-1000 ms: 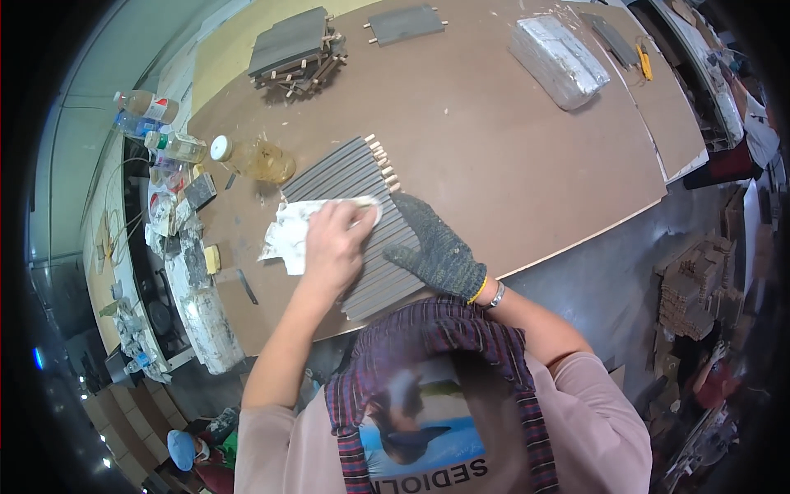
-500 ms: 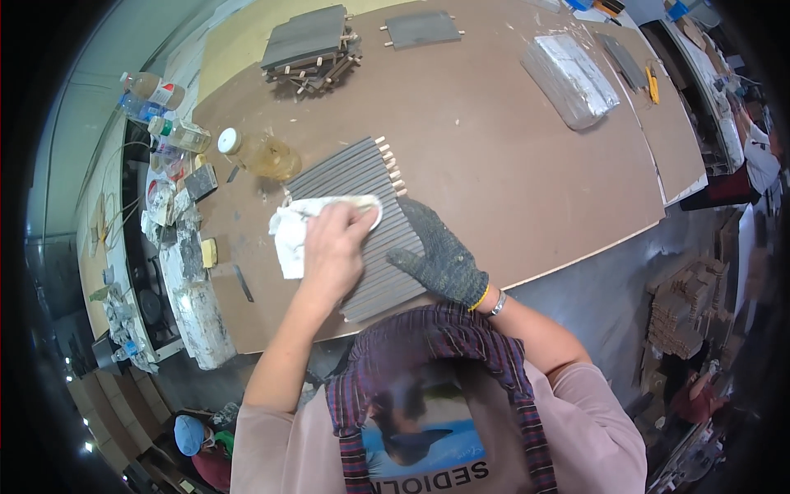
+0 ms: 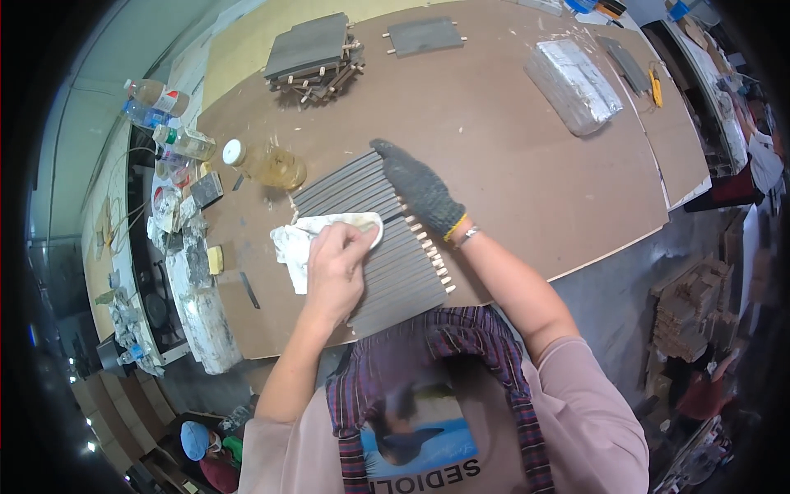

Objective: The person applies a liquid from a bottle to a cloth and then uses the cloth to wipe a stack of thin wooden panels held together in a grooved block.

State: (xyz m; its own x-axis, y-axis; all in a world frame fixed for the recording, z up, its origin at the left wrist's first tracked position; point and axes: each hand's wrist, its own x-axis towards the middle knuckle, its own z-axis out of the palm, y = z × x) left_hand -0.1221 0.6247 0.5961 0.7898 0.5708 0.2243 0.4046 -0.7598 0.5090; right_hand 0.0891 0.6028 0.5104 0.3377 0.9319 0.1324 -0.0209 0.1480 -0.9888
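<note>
A row of narrow grey wooden panels [image 3: 397, 262] is packed side by side in front of me, light dowel pegs [image 3: 430, 249] sticking out along its right side. My bare left hand [image 3: 336, 267] pinches a folded white cloth [image 3: 299, 237], pressing it on the left part of the row. At the far right corner, my right hand [image 3: 420, 185] in a dark knitted glove lies along the panels with fingers stretched out, touching their ends. Just beyond the row, a clear jar with a white lid [image 3: 276, 167] lies tilted, holding yellowish liquid.
A pile of pegged grey panels [image 3: 309, 53] stands far left, a single panel [image 3: 425, 36] beside it. Far right are a plastic-wrapped bundle [image 3: 576, 86] and a yellow utility knife [image 3: 656, 87]. Bottles [image 3: 188, 142], a yellow sponge [image 3: 215, 259] and a dark strip [image 3: 249, 290] line the left.
My right hand has slid away from me along the panels' right side to the far corner, uncovering the nearer pegs. My left hand keeps the cloth on the panels, almost in place.
</note>
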